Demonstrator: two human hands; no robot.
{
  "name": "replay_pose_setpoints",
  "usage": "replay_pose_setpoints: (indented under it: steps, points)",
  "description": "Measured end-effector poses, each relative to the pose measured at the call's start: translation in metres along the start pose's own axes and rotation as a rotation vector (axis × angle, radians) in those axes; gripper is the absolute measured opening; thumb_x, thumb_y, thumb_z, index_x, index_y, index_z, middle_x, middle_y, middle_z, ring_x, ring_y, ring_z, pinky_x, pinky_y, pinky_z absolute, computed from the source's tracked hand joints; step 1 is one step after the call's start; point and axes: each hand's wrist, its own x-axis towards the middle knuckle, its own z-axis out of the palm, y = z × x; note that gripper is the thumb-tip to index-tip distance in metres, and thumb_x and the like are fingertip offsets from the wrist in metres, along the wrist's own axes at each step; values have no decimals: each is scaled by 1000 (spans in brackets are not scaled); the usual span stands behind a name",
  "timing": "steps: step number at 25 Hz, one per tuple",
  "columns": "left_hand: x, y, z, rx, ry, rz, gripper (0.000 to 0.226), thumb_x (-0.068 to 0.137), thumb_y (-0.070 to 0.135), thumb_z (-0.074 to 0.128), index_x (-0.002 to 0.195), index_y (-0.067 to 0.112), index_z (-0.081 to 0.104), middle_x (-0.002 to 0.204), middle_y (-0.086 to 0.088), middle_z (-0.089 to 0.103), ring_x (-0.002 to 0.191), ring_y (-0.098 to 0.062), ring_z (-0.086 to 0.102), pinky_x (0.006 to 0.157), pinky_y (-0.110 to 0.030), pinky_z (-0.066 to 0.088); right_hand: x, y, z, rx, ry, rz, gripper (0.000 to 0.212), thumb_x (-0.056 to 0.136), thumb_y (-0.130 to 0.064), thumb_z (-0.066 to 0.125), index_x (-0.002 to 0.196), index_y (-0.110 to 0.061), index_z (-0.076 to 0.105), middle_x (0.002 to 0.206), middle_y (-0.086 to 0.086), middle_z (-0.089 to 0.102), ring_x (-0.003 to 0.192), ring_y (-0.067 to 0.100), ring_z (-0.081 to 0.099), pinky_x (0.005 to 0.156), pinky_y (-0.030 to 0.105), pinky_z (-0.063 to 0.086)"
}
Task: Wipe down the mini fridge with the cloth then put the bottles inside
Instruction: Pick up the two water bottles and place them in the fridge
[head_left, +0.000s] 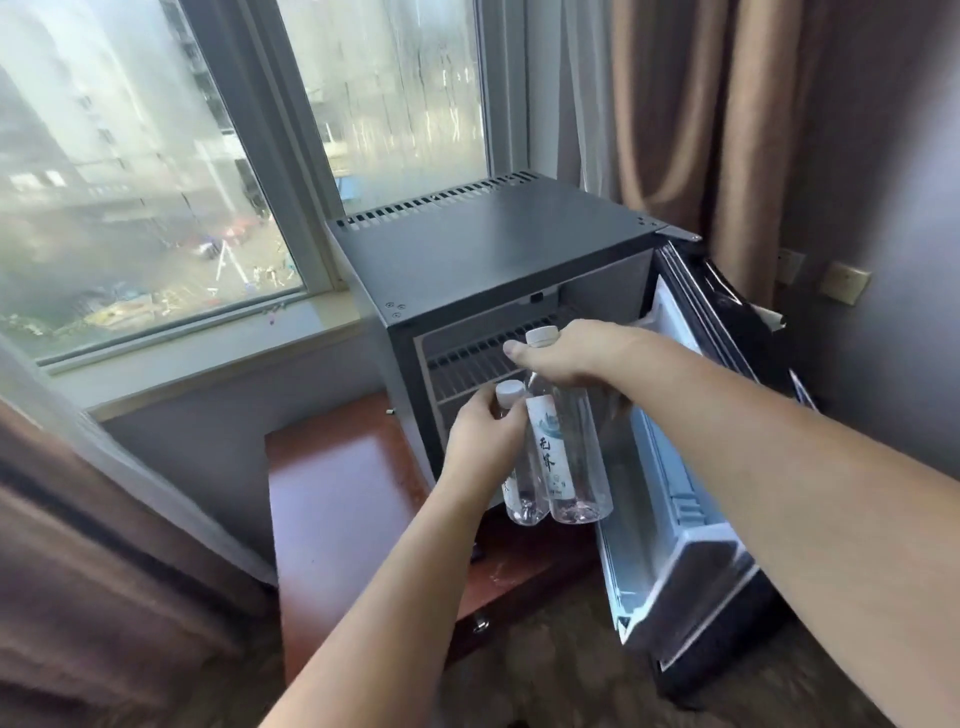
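The dark grey mini fridge stands on a low wooden table, its door swung open to the right. My right hand grips a clear water bottle near its white cap, in front of the open compartment. My left hand holds a second, smaller-looking clear bottle just below its cap, to the left of the first. Both bottles hang upright side by side and touch. A wire shelf shows inside the fridge. No cloth is in view.
The reddish wooden table sticks out to the left of the fridge. A window and sill lie behind it, curtains hang at both sides. Wall sockets sit to the right. Carpet covers the floor below.
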Motion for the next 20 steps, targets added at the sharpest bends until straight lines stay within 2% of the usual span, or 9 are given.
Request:
replay_pose_setpoints:
  steps: [2, 4, 6, 8, 10, 12, 15, 18, 20]
  points:
    - [18, -17, 14, 31, -4, -49, 35, 95, 45, 53, 123, 28, 66, 107, 9, 74, 96, -10, 69, 83, -33, 58, 18, 2, 6, -118, 17, 4, 90, 90, -81, 41, 134, -5, 61, 120, 16, 67, 103, 35, 67, 81, 35, 49]
    - [38, -37, 30, 69, -30, -99, 35, 96, 42, 50, 125, 26, 63, 110, 5, 73, 101, -20, 68, 90, -39, 57, 40, 5, 11, -213, -47, -19, 77, 96, -72, 43, 125, -4, 64, 109, 13, 65, 106, 33, 68, 84, 35, 51]
    - [60, -57, 43, 89, -38, -134, 25, 97, 38, 52, 117, 27, 63, 107, 4, 71, 99, -23, 67, 86, -38, 55, 68, 12, 19, -281, -131, -54, 51, 104, -54, 45, 125, -11, 61, 113, 15, 62, 107, 32, 65, 88, 35, 52]
    - [86, -74, 56, 70, -29, -140, 21, 92, 43, 56, 109, 34, 63, 107, 0, 73, 100, -28, 69, 86, -41, 57, 102, 23, 29, -289, -184, -8, 33, 105, -43, 50, 112, -13, 62, 99, 12, 62, 91, 27, 62, 75, 31, 49]
    - [115, -99, 68, 35, 22, -162, 35, 79, 58, 58, 111, 43, 60, 111, -8, 74, 103, -37, 71, 87, -52, 60, 134, 34, 46, -237, -242, 39, 33, 103, -44, 53, 101, -12, 61, 86, 9, 61, 78, 25, 60, 58, 29, 43]
    - [144, -129, 79, 41, 20, -186, 47, 77, 66, 56, 116, 41, 61, 116, -8, 72, 105, -34, 70, 88, -53, 59, 161, 46, 63, -100, -225, 34, 35, 100, -41, 59, 113, -9, 64, 97, 8, 63, 84, 25, 60, 53, 28, 40]
    - [164, -128, 76, 48, 68, -229, 68, 85, 74, 52, 119, 18, 68, 116, -11, 73, 106, -33, 71, 90, -47, 58, 197, 61, 85, 198, -73, 19, 41, 92, -31, 70, 128, -12, 63, 113, 6, 72, 101, 25, 67, 74, 25, 46]
    - [183, -125, 78, 16, 154, -240, 49, 97, 42, 62, 136, 14, 63, 134, -13, 69, 125, -31, 63, 94, -29, 49, 231, 55, 108, 348, 52, -5, 44, 92, -29, 73, 132, -13, 60, 120, 9, 73, 112, 27, 68, 77, 22, 43]
    - [197, -118, 77, -8, 230, -154, 55, 94, 39, 61, 137, 5, 61, 139, -17, 65, 130, -31, 59, 97, -21, 40, 258, 44, 127, 390, 44, -9, 42, 96, -31, 68, 133, -11, 62, 131, 12, 70, 125, 29, 64, 82, 20, 45]
